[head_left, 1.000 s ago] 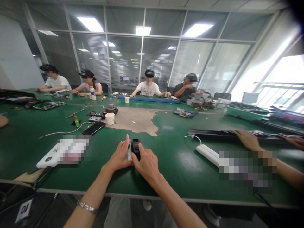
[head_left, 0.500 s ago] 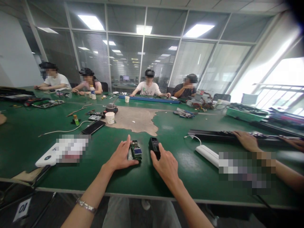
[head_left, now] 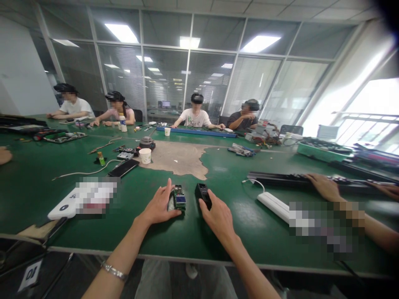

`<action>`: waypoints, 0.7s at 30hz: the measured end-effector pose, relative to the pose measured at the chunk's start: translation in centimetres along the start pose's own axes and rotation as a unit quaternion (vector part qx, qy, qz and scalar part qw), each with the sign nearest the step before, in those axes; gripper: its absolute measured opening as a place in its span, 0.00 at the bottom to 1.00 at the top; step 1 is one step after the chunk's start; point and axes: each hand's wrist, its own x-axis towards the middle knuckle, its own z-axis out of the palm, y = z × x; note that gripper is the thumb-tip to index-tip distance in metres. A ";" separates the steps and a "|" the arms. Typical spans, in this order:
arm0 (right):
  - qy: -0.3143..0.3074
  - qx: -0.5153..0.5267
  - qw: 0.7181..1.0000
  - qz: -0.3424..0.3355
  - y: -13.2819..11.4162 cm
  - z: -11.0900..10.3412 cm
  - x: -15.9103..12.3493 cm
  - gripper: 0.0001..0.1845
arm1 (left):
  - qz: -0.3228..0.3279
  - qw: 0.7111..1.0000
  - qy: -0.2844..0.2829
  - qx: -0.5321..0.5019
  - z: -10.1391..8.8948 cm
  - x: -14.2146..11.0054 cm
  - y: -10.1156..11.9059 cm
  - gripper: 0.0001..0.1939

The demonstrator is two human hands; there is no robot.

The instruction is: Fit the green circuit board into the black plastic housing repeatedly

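Note:
A small green circuit board [head_left: 180,200] with a dark blue display stands on the table, a whitish piece at its left side. My left hand [head_left: 160,205] lies beside it, fingers stretched and thumb spread along its near edge. The thumb seems to touch the board; the other fingertips are partly hidden. To the right, a black plastic casing [head_left: 202,190] with openings in its top rests at my right hand [head_left: 218,212]. Thumb and index finger of that hand are closed around its lower part. A gap of bare table separates board and casing.
On the left are a white power bank-like device [head_left: 62,207], a black phone [head_left: 124,168] and a paper cup [head_left: 145,156]. A white adapter strip [head_left: 274,207] and a co-worker's hand [head_left: 324,187] on a long black bar [head_left: 280,177] are at right. Several people sit opposite.
The view has shifted very slightly. Both hands, the circuit board and the casing stay almost where they were.

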 end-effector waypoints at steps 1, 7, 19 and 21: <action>0.005 0.025 1.000 -0.008 -0.5 -0.2 0.0 0.28 | 0.000 1.000 0.002 0.000 0.0 0.0 0.0 0.62; 0.008 0.110 0.992 -0.058 -4.9 -0.9 -0.1 0.27 | -0.001 1.000 0.017 0.005 0.1 -0.3 -0.4 0.61; -0.037 -0.015 0.994 -0.098 -8.4 -0.5 0.0 0.27 | 0.018 0.999 0.040 -0.006 0.2 -0.4 -0.5 0.63; -0.052 -0.028 0.993 -0.100 -8.5 -0.2 -0.1 0.25 | 0.025 0.999 0.039 -0.008 0.1 -0.3 -0.4 0.66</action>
